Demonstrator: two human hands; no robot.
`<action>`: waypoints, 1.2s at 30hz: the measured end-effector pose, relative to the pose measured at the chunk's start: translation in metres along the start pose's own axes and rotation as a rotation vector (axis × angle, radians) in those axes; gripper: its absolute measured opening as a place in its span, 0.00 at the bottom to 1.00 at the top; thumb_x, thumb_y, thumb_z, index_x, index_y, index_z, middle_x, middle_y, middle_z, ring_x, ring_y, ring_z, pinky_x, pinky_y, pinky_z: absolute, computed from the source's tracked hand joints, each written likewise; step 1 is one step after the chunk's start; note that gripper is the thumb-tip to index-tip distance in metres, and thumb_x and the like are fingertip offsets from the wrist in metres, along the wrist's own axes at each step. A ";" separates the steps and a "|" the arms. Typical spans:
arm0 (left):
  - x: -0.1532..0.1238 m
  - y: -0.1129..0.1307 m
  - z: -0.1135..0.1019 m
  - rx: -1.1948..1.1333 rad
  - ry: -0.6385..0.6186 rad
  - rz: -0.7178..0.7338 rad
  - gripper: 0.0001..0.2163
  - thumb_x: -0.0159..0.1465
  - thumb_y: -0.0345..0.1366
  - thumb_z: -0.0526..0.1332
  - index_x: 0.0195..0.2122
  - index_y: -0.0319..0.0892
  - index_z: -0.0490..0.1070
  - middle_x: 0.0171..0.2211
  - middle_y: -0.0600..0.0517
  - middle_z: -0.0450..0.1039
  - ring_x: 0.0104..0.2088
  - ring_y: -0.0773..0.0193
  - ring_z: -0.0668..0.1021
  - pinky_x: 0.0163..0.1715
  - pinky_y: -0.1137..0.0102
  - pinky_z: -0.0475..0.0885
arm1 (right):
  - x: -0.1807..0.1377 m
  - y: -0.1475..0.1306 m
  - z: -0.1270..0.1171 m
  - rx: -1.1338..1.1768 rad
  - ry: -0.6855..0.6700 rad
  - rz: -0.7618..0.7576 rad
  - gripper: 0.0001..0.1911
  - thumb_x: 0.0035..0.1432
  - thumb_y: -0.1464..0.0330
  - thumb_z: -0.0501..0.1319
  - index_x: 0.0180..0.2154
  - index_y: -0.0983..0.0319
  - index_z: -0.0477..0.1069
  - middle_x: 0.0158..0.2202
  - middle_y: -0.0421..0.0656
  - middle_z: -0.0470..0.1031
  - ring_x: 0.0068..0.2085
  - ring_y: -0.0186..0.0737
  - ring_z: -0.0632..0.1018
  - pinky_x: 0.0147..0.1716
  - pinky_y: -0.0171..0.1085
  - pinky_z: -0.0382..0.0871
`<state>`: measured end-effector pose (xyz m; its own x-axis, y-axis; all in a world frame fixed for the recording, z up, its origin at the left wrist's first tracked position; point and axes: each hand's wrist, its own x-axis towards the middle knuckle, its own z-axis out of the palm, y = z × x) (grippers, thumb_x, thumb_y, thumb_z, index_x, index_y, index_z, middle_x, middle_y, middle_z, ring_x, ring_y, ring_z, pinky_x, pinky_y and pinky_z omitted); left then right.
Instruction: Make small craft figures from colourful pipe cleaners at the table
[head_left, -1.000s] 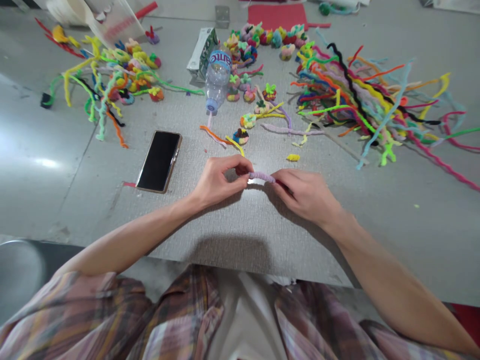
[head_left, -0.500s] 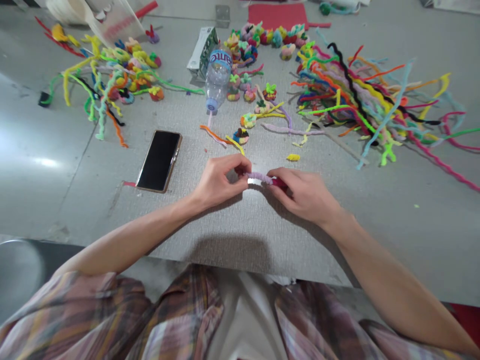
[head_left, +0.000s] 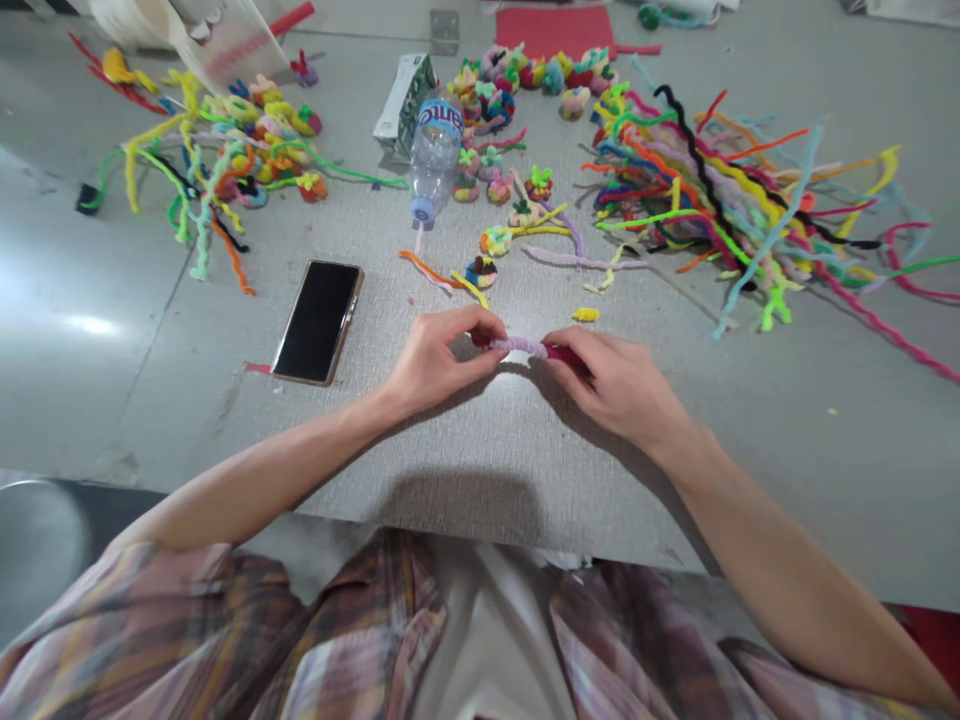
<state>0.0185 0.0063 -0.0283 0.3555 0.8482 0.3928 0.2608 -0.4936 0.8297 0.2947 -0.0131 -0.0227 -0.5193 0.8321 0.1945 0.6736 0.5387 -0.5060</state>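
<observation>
A short lilac pipe cleaner point(head_left: 519, 346) is stretched between my two hands just above the grey table point(head_left: 465, 470). My left hand point(head_left: 435, 360) pinches its left end with thumb and fingers closed. My right hand point(head_left: 615, 385) is closed on its right end, where a bit of red or magenta point(head_left: 561, 353) shows under the fingers. Both forearms rest on the table's near edge.
A black phone point(head_left: 318, 321) lies left of my hands. A plastic bottle point(head_left: 433, 160) lies on its side farther back. Small coiled pipe-cleaner pieces point(head_left: 491, 180) sit behind it, a large heap of loose pipe cleaners point(head_left: 720, 190) at right, another heap point(head_left: 217, 150) at far left.
My hands have drawn slightly closer together and lifted a little toward the far side, and the lilac pipe cleaner between them looks shorter. Nothing else on the table moved.
</observation>
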 end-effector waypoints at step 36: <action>-0.005 0.004 0.000 -0.063 0.023 -0.051 0.04 0.68 0.30 0.66 0.43 0.44 0.78 0.36 0.54 0.86 0.36 0.64 0.88 0.42 0.68 0.81 | -0.001 0.005 0.002 -0.024 0.078 -0.034 0.13 0.83 0.61 0.58 0.51 0.59 0.79 0.42 0.48 0.87 0.41 0.50 0.85 0.41 0.46 0.71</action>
<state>0.0176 0.0004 -0.0269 0.3220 0.8767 0.3574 0.2210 -0.4367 0.8720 0.2971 -0.0114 -0.0265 -0.5005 0.8203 0.2768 0.6691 0.5694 -0.4775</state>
